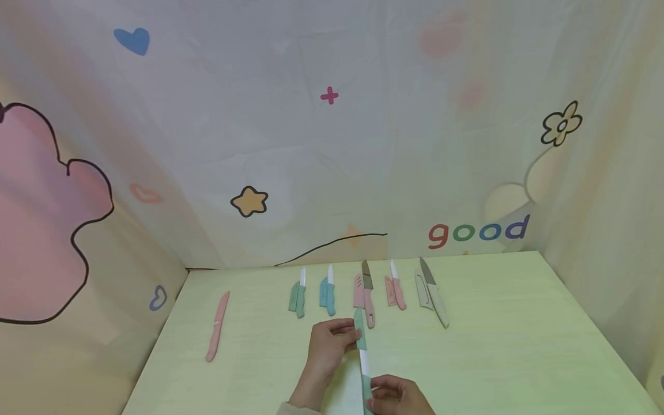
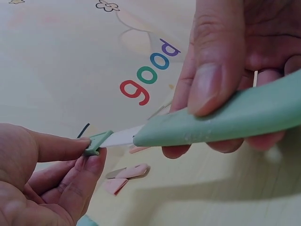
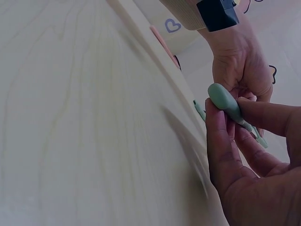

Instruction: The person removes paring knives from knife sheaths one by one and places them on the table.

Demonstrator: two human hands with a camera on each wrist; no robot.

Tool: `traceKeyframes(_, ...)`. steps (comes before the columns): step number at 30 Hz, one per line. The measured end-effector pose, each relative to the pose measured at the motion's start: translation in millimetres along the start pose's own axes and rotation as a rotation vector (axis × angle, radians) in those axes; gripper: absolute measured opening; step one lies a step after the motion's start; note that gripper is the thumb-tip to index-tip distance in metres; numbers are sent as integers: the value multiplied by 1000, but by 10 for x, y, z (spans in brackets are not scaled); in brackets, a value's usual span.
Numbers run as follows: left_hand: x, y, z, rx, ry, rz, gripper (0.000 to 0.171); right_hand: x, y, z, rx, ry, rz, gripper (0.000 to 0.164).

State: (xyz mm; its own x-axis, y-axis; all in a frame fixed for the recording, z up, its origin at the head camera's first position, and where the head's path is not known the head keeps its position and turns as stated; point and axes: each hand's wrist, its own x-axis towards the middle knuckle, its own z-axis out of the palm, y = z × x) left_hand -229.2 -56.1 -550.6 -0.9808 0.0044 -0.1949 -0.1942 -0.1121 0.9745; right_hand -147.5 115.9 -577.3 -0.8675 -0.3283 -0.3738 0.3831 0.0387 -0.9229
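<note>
My left hand (image 1: pixel 327 346) pinches a green blade sheath (image 1: pixel 360 331) between thumb and fingers. Just below it, my right hand (image 1: pixel 399 396) grips the green handle (image 2: pixel 221 120) of a knife. The white blade (image 1: pixel 364 363) bridges the two, its front part hidden inside the sheath and a short length bare. Knife and sheath are held in line above the table. In the right wrist view the rounded handle end (image 3: pixel 220 95) sticks out between the right thumb and fingers, with the left hand (image 3: pixel 242 70) beyond.
Along the table's (image 1: pixel 498 334) far side lie knives beside their sheaths: a green knife (image 1: pixel 301 302), a blue knife (image 1: pixel 331 300), a dark-bladed pink knife (image 1: pixel 369 300), a smaller pink knife (image 1: pixel 398 293) and a pale grey knife (image 1: pixel 438 302). A sheathed pink knife (image 1: pixel 218 325) lies apart at left.
</note>
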Motion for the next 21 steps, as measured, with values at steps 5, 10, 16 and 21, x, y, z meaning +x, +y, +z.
traceKeyframes(5, -1, -14, -13, 7, -8, 2, 22, -3, 22, 8, -11, 1, 2, 39)
traceKeyframes(10, -1, -11, -15, 4, -8, -1, 22, -7, 20, 14, -9, -4, 8, 39)
traceKeyframes(16, 7, -15, -25, -6, -4, -4, 21, -9, 40, -5, -22, -14, 11, 39)
traceKeyframes(21, 20, 2, -36, 0, 16, 4, 23, -9, 67, -22, -28, -52, -17, 37)
